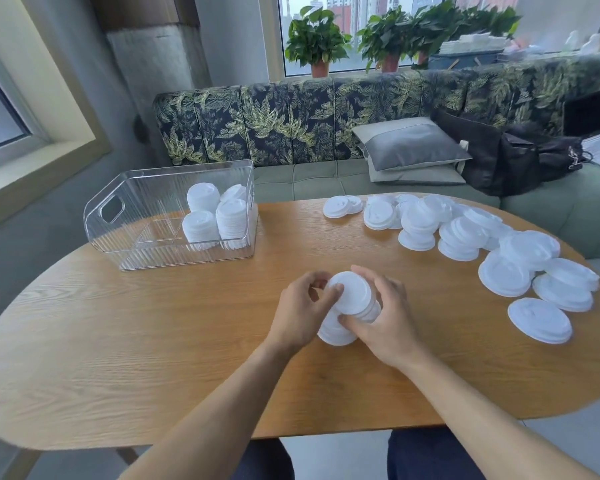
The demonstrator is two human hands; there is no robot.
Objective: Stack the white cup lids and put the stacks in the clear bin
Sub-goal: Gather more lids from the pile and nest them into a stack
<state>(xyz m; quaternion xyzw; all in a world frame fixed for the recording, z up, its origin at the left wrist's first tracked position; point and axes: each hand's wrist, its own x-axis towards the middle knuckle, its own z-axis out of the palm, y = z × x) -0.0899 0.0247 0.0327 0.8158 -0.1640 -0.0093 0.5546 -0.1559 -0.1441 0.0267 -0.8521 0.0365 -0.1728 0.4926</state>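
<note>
No writing or label can be read on anything here. Both hands hold one stack of white lids [352, 299] upright on the wooden worktop [153, 341]: the left hand [300, 311] has its grip closed around the stack's left side, the right hand [387, 317] has its grip closed around the right side, thumb across the front. Loose lids [465, 237] lie spread in small piles and singles along the worktop's right side, well apart from the hands. At far left stands the clear bin [118, 209], holding four lid stacks [219, 216] bunched at its right end. Behind the worktop runs a leaf-patterned sofa [291, 126] with grey cushions [413, 147], a black bag [534, 157] and potted plants [317, 39] on the sill.
</note>
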